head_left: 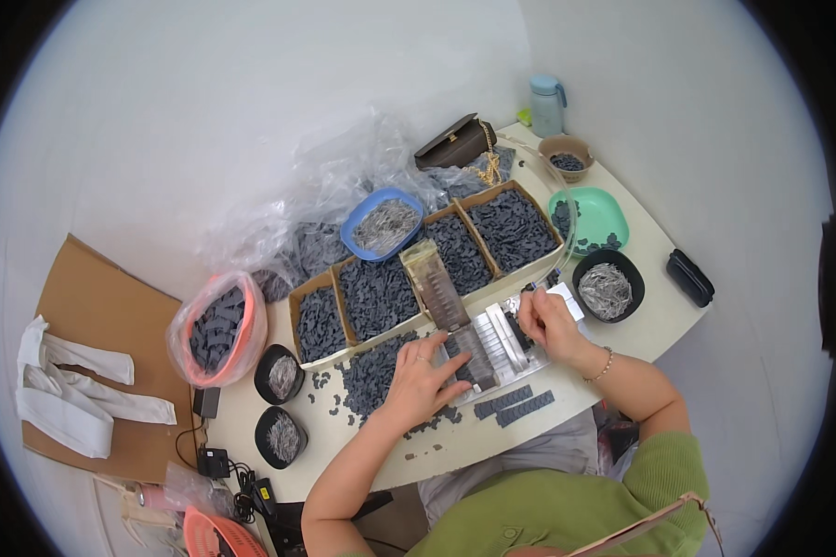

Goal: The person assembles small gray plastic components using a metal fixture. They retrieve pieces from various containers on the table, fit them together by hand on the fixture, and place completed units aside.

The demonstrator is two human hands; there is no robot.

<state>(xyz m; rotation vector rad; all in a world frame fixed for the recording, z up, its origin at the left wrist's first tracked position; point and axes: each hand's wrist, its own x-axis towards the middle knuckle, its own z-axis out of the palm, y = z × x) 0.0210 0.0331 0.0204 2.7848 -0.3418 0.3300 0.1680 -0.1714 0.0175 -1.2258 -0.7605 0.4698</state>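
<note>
A metal assembly fixture (502, 345) with ridged slots lies near the table's front edge. Across its left side runs a long, brownish see-through slotted strip (444, 302). My left hand (420, 379) rests with fingers apart on the lower end of that strip. At the fixture's right side, my right hand (552, 325) is closed, fingertips pinched together; what they hold, if anything, is too small to make out. Two rows of joined dark grey pieces (525, 408) lie just in front of the fixture. Loose dark grey pieces (373, 376) are heaped beside my left hand.
Behind the fixture stands a divided cardboard box (348, 351) of dark grey pieces. A blue tray (351, 230) and black bowls (633, 269) (262, 436) hold thin metal pins. A green bowl (613, 215) sits at the right, a bag-lined pink basket (256, 325) at the left.
</note>
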